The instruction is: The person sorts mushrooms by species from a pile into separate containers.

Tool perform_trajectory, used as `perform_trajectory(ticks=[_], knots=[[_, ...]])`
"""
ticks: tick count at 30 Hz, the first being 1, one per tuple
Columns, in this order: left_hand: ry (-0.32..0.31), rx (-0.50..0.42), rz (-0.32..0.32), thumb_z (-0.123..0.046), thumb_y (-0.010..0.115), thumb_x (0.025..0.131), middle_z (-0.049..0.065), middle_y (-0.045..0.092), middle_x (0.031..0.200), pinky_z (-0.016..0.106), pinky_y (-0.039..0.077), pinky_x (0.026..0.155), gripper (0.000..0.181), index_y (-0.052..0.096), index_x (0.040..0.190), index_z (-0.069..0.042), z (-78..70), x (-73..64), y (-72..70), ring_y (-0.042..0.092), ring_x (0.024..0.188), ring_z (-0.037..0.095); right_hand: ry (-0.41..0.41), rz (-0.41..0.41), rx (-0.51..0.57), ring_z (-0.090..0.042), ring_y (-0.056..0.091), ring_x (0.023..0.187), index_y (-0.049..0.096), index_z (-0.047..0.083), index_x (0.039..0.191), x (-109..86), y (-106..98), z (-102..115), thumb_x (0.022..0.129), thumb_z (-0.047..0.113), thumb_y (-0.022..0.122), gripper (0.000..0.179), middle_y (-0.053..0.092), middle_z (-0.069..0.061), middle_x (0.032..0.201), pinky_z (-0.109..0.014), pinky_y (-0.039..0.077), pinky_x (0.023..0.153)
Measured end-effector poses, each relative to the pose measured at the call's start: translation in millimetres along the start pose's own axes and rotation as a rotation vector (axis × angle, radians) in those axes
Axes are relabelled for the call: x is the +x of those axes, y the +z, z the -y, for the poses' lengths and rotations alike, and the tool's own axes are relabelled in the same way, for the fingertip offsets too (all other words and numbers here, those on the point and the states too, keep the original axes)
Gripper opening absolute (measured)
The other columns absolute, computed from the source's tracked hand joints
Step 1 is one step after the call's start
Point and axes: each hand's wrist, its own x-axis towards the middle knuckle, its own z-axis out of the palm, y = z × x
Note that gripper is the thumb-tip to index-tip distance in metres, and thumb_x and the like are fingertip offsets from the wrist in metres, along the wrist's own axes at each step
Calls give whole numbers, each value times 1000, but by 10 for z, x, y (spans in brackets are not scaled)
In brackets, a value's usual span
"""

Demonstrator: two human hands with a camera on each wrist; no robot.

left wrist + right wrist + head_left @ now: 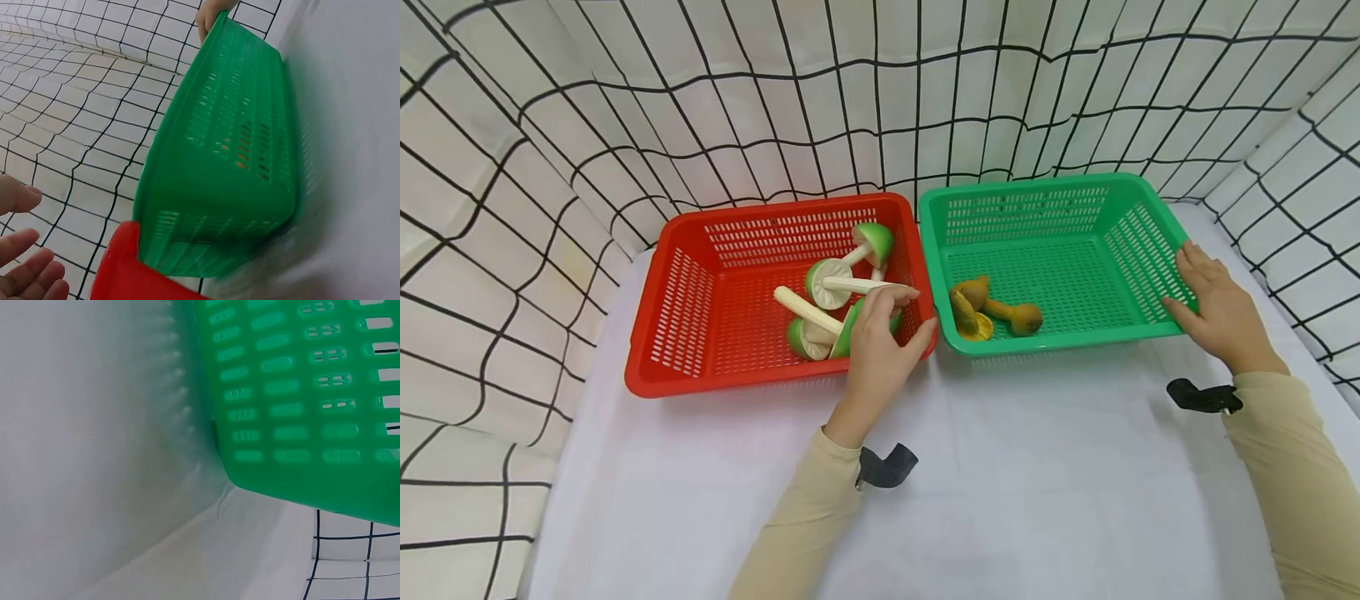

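Observation:
My left hand [877, 346] is over the front right part of the red basket [673, 379], above toy mushrooms with green caps and white stems. Thumb and fingers stand apart, with no object between them in the left wrist view, where the fingers [37, 275] are loosely bent. One white-stemmed mushroom [842, 283] lies just behind the fingertips; another mushroom [808, 312] is left of the hand, partly hidden by it. My right hand [1221, 312] rests on the right rim of the green basket [1120, 333], fingers extended and thumb reaching inside the edge.
Brown-yellow toy mushrooms [973, 296] lie in the green basket's left front corner. The two baskets stand side by side on a white cloth-covered table [1037, 475]. Black netting [917, 100] over white cloth rises behind them and at both sides.

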Motion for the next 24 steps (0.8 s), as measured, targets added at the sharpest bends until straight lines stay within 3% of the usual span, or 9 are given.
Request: perform_trajectory(ticks=[8, 15, 19, 24], knots=[[-86, 1, -82, -2, 72, 80, 16, 59, 110, 35, 49, 87, 37, 56, 112, 4, 150, 43, -365, 57, 102, 27, -10, 38, -2, -27, 8, 144, 21, -9, 145, 40, 51, -117, 95, 31, 42, 67, 17, -24, 152, -34, 3, 116], [-148, 93, -97, -4, 69, 84, 18, 57, 113, 38, 48, 88, 37, 54, 116, 6, 257, 158, -861, 55, 106, 28, -17, 46, -19, -28, 8, 143, 21, -10, 144, 43, 60, -162, 96, 31, 42, 66, 17, -25, 152, -35, 2, 116], [-170, 256, -2, -11, 68, 86, 20, 51, 123, 45, 46, 92, 48, 48, 126, 6, 366, 202, -1207, 49, 114, 31, -19, 83, -29, -32, 7, 143, 23, -9, 144, -2, 24, -198, 96, 29, 43, 64, 17, -27, 151, -45, 3, 115], [-196, 484, 194, -21, 64, 89, 22, 36, 141, 55, 36, 101, 64, 35, 140, 5, 489, 347, -1513, 35, 129, 37, 14, 166, -95, -42, 10, 140, 33, -9, 140, 95, -114, -177, 95, 32, 46, 63, 19, -32, 148, -64, 5, 108]])
